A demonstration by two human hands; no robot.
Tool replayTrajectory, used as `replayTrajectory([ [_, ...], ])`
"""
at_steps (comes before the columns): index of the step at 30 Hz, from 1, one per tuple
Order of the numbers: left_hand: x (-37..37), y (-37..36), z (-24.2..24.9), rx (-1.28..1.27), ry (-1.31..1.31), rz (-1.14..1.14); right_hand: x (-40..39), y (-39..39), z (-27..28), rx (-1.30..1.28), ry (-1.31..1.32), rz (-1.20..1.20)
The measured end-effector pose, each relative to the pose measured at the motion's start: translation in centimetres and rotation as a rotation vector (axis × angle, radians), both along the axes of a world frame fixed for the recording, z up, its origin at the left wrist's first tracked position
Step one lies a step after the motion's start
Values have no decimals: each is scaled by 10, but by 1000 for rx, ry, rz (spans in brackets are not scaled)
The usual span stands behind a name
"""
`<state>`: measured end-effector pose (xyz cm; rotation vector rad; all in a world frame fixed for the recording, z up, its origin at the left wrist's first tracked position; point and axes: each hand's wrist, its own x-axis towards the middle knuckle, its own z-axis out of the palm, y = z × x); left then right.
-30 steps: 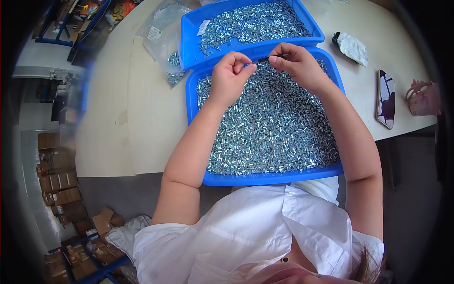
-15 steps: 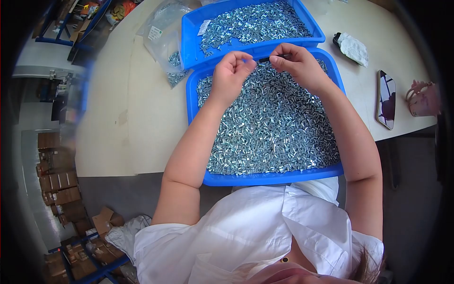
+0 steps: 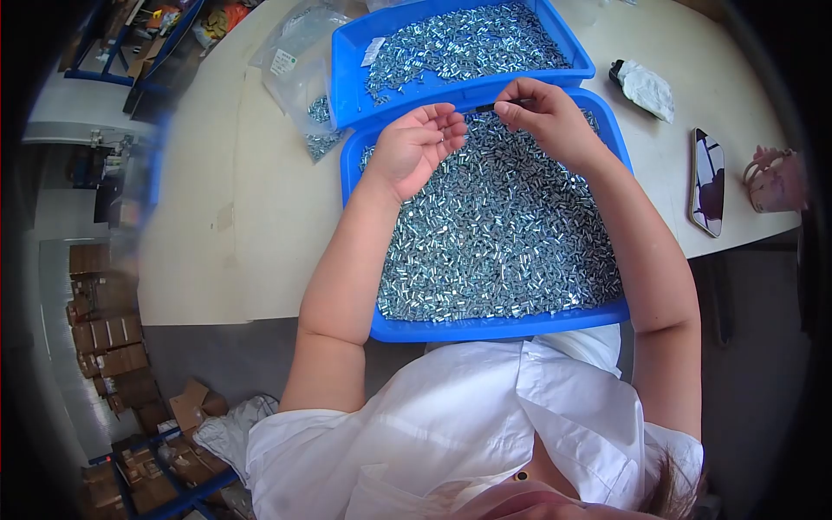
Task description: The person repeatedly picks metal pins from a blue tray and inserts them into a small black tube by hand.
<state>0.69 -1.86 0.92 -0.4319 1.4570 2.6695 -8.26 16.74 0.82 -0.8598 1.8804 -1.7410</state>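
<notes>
My right hand (image 3: 546, 121) is closed in a pinch on a thin black rod-shaped tool (image 3: 483, 108), which points left above the far side of the near blue bin (image 3: 511, 329). Facing it, my left hand (image 3: 416, 152) is turned partly palm up with curled fingers. A small metal cylinder (image 3: 442, 137) shows between its thumb and fingers, partly hidden. Beneath both hands, the near bin is filled with a thick layer of small shiny metal cylinders (image 3: 503, 234).
Behind stands a second blue bin (image 3: 347, 65) of similar metal pieces. Left of it lies a clear plastic bag (image 3: 299, 43) with more pieces. To the right are a crumpled white packet (image 3: 648, 88), a phone (image 3: 708, 182) and a pink cup (image 3: 774, 182) on the table (image 3: 199, 225).
My left hand has drawn slightly left and down from the black tool, turning its palm up and loosening its fingers. My right hand stays in place with the tool.
</notes>
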Motion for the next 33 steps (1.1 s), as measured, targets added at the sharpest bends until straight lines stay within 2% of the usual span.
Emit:
replayTrajectory([
  [4, -2, -2, -7, 15, 54, -7, 2, 0, 3, 18, 13, -1],
  [7, -2, -1, -2, 0, -12, 26, 1, -1, 0, 5, 3, -15],
  [16, -3, -11, -15, -10, -48, -147, 1, -1, 0, 23, 11, -4],
  [19, -2, -2, -10, 74, -57, -102, 2, -1, 0, 27, 9, 0],
  [22, -2, 2, -8, 46, -18, -60, 1, -2, -2, 43, 19, 1],
  [24, -2, 4, -5, -65, -24, -21, 1, -2, -2, 44, 33, -6],
  [28, -4, 0, -12, -83, -16, -17, 5, -2, 3, 85, 55, -19],
  [33, -5, -2, -20, 79, 39, -27, 9, -9, -4, -35, 138, -84],
])
